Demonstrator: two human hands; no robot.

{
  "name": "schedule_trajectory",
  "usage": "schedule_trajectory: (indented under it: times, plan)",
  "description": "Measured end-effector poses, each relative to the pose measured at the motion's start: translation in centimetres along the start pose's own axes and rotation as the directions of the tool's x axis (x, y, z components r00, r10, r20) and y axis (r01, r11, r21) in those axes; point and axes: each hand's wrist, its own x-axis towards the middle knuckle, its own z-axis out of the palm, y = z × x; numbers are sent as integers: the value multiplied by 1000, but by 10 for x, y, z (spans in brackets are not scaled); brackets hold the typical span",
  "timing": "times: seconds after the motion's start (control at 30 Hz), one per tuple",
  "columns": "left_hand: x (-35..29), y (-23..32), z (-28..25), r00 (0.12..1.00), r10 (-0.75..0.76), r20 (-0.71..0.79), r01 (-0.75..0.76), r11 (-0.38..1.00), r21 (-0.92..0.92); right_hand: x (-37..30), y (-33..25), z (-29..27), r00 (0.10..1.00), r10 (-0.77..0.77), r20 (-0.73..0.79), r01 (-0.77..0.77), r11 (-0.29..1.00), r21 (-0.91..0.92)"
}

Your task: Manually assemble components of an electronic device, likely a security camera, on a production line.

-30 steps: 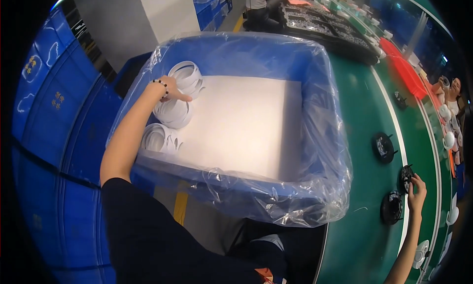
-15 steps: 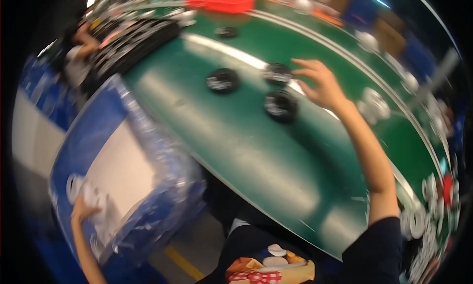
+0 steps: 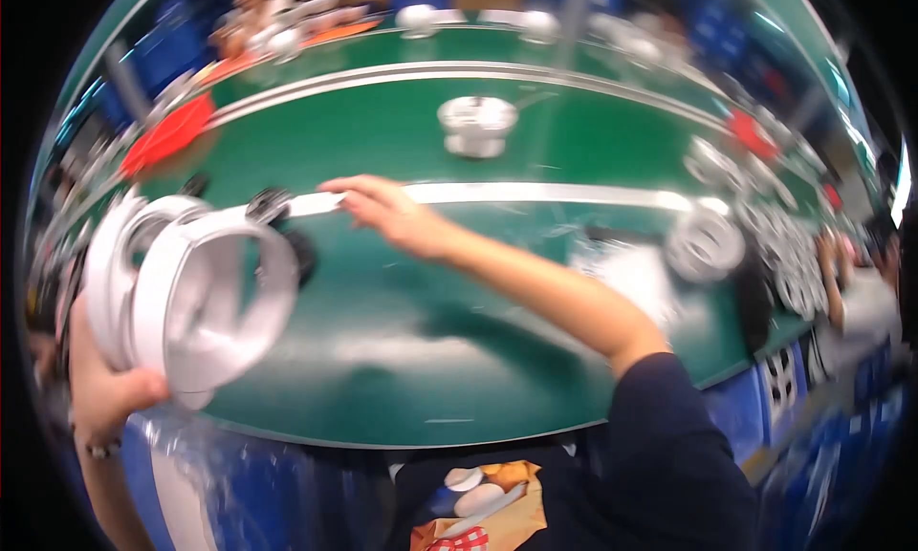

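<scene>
On the left, my left hand is wrapped round a white plastic round housing, a hollow ring-shaped part with a wide opening, lifted above the table's left end. Its thumb presses on the lower rim. My right hand reaches across the green table with fingers stretched out and holds nothing. Just left of those fingertips lies a small black round part. A second black round part sits nearer to me, partly hidden by the housing.
Further back stands a white round part on the green conveyor. To the right lie a white ring part, a clear plastic bag and several stacked white parts. A blue bin with plastic film is at lower left. Another person sits at far right.
My view has swung to the right. My left hand has come up from the plastic-lined blue bin with the white housing. My right hand remains open near the black parts.
</scene>
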Motion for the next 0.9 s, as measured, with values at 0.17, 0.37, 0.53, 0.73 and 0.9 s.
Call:
schedule_trajectory:
  times: [0.17,0.37,0.53,0.73,0.9]
  plan:
    - [135,40,188,783,418,461,97,650,-753,-116,-14,-58,973,61,-223,166,484,859]
    - [134,111,396,445,650,616,780,56,-623,-288,-97,-80,532,-75,-843,484,844,230]
    - [100,159,530,344,431,834,835,266,-482,-390,-117,-90,-3,-34,-999,145,989,-34]
    - [100,169,653,706,94,702,543,566,-621,-439,-100,-139,-166,-70,-984,78,993,-84]
    - [97,194,601,759,106,643,415,681,-603,-452,-71,-176,-371,-221,-902,-35,974,-224]
